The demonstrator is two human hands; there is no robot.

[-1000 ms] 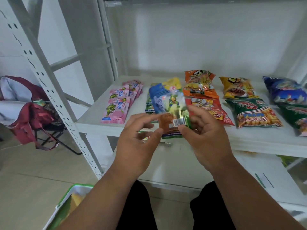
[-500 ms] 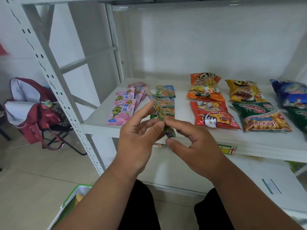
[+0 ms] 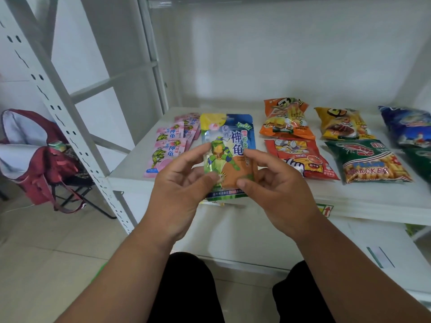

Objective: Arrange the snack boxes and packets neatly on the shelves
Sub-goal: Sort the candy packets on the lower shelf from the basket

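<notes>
I hold a blue and green turtle snack packet [image 3: 227, 136] upright, its printed front toward me, just in front of the white shelf [image 3: 363, 201]. My left hand [image 3: 179, 185] pinches its lower left side and my right hand [image 3: 277, 185] pinches its lower right side. Pink turtle packets [image 3: 169, 148] lie in a row at the shelf's left. To the right lie an orange packet [image 3: 285, 118], a red packet [image 3: 300, 157], a yellow packet [image 3: 341, 123], a green cracker packet [image 3: 368, 160] and a blue packet [image 3: 408, 125].
A white perforated shelf upright [image 3: 67, 122] slants down at the left. Behind it a folding chair carries a red bag [image 3: 44, 164]. A lower shelf board [image 3: 373, 257] lies under the packets. Tiled floor spreads at the lower left.
The packet has been turned from edge-on to front-facing and now covers the green packets on the shelf behind it. Both hands stay on it, a little higher and wider apart.
</notes>
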